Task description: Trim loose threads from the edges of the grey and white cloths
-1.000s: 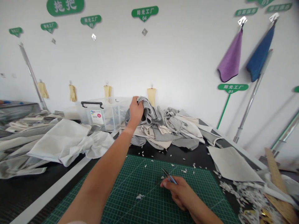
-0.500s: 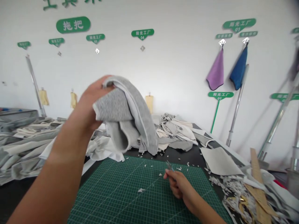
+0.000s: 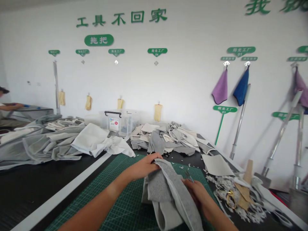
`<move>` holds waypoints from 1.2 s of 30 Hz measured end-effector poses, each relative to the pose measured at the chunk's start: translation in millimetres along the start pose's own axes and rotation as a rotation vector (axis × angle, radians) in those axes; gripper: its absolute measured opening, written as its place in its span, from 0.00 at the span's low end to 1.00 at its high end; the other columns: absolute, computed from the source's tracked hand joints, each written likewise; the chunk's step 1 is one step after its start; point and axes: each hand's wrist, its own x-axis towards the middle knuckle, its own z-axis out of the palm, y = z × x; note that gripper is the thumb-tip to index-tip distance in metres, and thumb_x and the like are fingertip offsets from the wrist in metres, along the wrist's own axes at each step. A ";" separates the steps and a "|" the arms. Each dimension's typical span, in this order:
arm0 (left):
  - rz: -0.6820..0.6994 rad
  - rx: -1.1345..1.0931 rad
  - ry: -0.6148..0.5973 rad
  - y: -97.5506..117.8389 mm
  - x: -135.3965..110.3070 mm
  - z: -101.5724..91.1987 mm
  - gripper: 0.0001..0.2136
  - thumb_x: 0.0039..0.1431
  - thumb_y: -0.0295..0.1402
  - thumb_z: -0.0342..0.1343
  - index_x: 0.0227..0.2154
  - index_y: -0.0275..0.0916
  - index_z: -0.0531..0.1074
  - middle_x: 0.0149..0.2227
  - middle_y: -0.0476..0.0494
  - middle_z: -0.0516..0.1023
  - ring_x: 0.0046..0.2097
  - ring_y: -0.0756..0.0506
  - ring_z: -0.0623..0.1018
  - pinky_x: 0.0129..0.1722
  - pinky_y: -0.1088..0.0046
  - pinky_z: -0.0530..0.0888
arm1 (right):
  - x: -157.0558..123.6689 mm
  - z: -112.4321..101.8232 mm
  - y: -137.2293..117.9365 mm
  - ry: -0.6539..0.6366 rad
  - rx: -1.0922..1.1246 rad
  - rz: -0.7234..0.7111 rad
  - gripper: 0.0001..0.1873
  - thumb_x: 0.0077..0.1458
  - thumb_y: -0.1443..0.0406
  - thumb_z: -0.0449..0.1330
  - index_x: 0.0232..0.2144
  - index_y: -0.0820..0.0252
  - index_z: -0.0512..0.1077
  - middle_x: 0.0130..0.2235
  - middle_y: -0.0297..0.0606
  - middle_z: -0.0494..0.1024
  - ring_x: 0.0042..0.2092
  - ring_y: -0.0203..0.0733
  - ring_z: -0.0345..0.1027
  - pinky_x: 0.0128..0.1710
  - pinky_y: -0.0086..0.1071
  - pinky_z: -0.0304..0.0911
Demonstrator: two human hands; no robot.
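Since the earlier frame, the grey cloth (image 3: 174,195) has been brought down and across by the left hand (image 3: 148,165), from up in front of the piles to low over the green mat (image 3: 120,195), and the gap to the right hand (image 3: 198,194) has been closed. The cloth's upper end is pinched between the left thumb and fingers; from that grip the rest is hung downward and to the right, toward the wearer, its long axis slanted from upper left to lower right, with a pale strip run along it. The left hand is thus set at the far end, while the right hand is placed just beside the cloth's right edge, below the level of the pinch. Whether that edge is touched by the right fingers cannot be told. In the right hand a small blue tool (image 3: 189,175) is gripped, its tip pointed away from the wearer, beside the cloth's upper part; whether its blades are spread cannot be made out.
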 end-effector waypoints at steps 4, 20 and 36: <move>-0.039 0.159 0.089 -33.5 -27.9 1.8 0.12 0.56 0.26 0.50 0.41 0.39 0.72 0.40 0.47 0.76 0.43 0.45 0.73 0.41 0.73 0.66 | -8.2 -12.8 5.2 0.053 -0.022 -0.065 0.25 0.44 0.46 0.64 0.22 0.54 0.55 0.15 0.21 0.47 0.16 0.28 0.37 0.16 0.27 0.33; -0.112 0.103 0.323 -96.2 -53.1 21.3 0.20 0.52 0.25 0.53 0.50 0.41 0.68 0.32 0.50 0.74 0.35 0.46 0.73 0.35 0.76 0.64 | -57.7 14.5 -22.1 0.074 -0.614 -0.500 0.27 0.57 0.42 0.55 0.40 0.56 0.77 0.43 0.40 0.81 0.44 0.50 0.73 0.45 0.34 0.63; -0.037 0.137 0.416 -101.2 -45.2 24.8 0.26 0.53 0.20 0.47 0.56 0.43 0.66 0.39 0.47 0.78 0.41 0.46 0.77 0.44 0.73 0.70 | -58.3 7.9 -21.5 0.019 -0.560 -0.523 0.27 0.60 0.47 0.51 0.39 0.60 0.79 0.44 0.44 0.81 0.48 0.54 0.72 0.50 0.37 0.63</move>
